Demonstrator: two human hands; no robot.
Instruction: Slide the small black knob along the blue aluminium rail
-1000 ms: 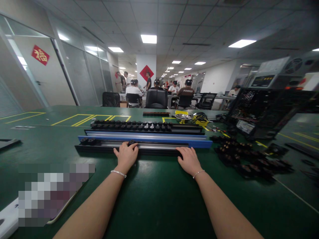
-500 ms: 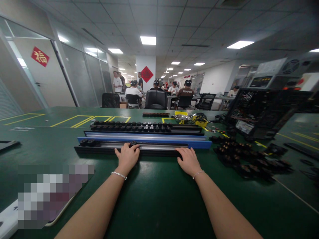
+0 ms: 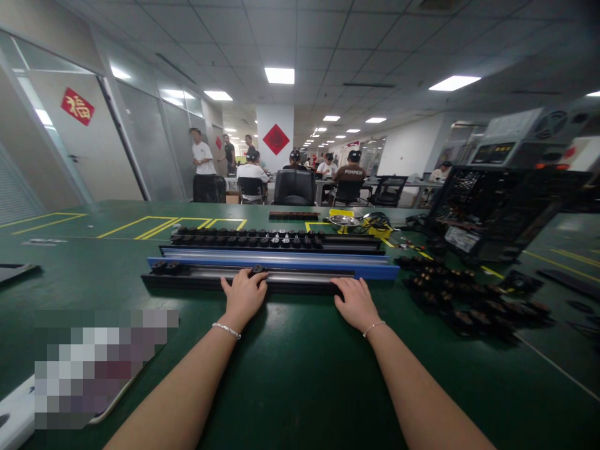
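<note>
A long black rail (image 3: 300,287) with a silvery channel lies crosswise in front of me. My left hand (image 3: 244,297) is at its middle, fingertips against a small black piece (image 3: 257,269) in the channel. My right hand (image 3: 355,301) rests on the rail's right part, fingers bent over its near edge. Two black pieces (image 3: 166,267) sit at the rail's left end. Right behind lies a blue rail (image 3: 375,271), and beyond it a black rail (image 3: 351,245) carries a row of several black pieces, a few with silvery parts.
A pile of black parts (image 3: 469,297) lies to the right, before an open black computer case (image 3: 487,206). Near left is a pixelated flat object (image 3: 107,369). Farther back are a metal bowl (image 3: 344,220) and a short dark strip (image 3: 293,216). People sit and stand beyond the green table (image 3: 300,375).
My left hand and the small black piece have moved slightly right along the rail. My right hand stays in place. In the background, a standing person in white has moved left.
</note>
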